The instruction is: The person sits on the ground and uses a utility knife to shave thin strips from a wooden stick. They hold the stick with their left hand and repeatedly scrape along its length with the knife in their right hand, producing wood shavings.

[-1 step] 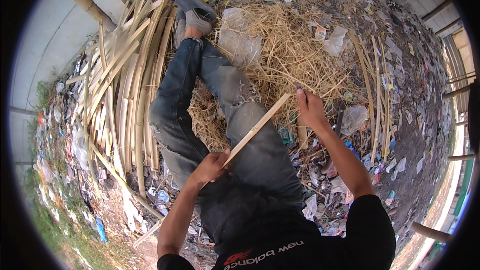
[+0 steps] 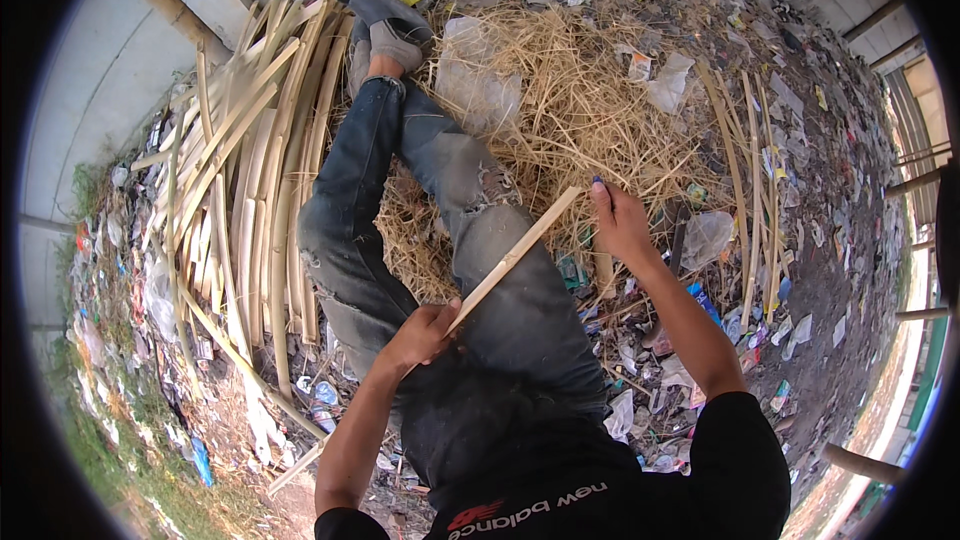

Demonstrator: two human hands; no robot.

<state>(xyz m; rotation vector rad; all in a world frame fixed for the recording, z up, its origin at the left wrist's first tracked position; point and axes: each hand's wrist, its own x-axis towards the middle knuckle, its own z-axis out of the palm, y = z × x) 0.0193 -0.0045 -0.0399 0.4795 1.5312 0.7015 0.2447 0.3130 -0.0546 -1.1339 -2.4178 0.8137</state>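
My left hand [image 2: 420,336] is closed around the near part of a pale split bamboo strip [image 2: 510,262]. The strip slants up and to the right across my thigh in worn, torn jeans [image 2: 470,165]. Just right of its far end, my right hand [image 2: 622,224] is closed, thumb up. A small dark bluish tip [image 2: 597,180] shows at that thumb; the rest of what the hand holds is hidden. A gap separates the right hand from the strip's end.
Many split bamboo strips [image 2: 265,190] are piled left of my legs. Straw-like shavings [image 2: 570,100] lie beyond my knees, with plastic litter around them. More thin strips [image 2: 755,190] lie at the right. A pale wall [image 2: 90,90] bounds the left side.
My right hand and forearm have shifted very slightly to the left. My left hand and the bamboo strip stay in place.
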